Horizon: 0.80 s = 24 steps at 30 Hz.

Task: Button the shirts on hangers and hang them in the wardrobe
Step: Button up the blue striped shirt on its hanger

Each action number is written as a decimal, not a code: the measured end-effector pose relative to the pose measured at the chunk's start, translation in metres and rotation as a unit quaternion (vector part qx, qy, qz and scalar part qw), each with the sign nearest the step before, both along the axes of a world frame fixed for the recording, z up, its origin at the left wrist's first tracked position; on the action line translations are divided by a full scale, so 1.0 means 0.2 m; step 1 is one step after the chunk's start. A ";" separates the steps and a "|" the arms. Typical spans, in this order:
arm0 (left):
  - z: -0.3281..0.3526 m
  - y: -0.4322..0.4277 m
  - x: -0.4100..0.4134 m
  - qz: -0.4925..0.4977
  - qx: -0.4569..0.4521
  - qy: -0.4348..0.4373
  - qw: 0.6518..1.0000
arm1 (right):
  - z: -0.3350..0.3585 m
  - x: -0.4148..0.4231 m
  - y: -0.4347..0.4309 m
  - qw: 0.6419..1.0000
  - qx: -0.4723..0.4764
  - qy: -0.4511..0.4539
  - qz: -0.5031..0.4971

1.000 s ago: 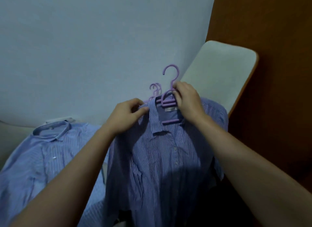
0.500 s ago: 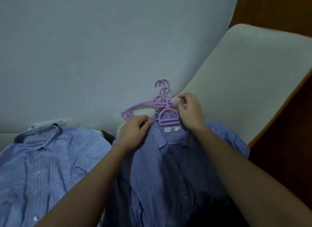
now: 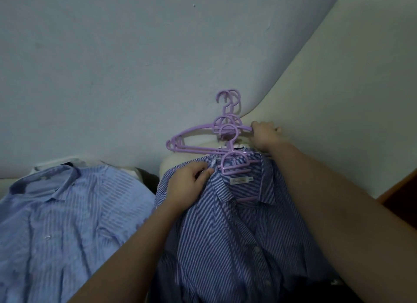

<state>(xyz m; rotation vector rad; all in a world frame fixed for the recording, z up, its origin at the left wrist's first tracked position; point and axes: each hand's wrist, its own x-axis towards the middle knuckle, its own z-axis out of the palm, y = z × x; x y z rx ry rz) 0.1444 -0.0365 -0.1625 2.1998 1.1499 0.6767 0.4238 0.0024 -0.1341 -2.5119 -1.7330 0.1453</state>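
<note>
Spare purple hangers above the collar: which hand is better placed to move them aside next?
Right hand, probably: it grips the right end of the spare hangers, while the left hand pinches the collar of the dark striped shirt.

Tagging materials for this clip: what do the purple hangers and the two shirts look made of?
The purple hangers look like moulded plastic: uniform colour, smooth faintly shiny bars. The dark striped shirt is thin woven cloth, possibly cotton: matt, creased, fine stripes. The pale blue shirt looks like similar light cloth, matt and wrinkled; fibre cannot be told.
</note>
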 end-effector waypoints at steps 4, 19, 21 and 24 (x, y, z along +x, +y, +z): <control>-0.02 0.00 0.01 0.000 0.039 0.000 0.999 | 0.04 0.01 -0.04 0.993 0.112 -0.019 0.027; 0.03 0.17 0.14 0.005 0.126 0.038 0.991 | 0.65 -0.02 -0.25 0.929 0.358 -0.038 -0.085; 0.12 0.26 0.17 -0.002 0.168 0.050 0.984 | 0.62 0.00 -0.26 0.932 0.344 -0.036 -0.104; 0.18 0.41 0.21 0.007 0.194 0.058 0.979 | 0.58 0.04 -0.26 0.936 0.326 -0.024 -0.132</control>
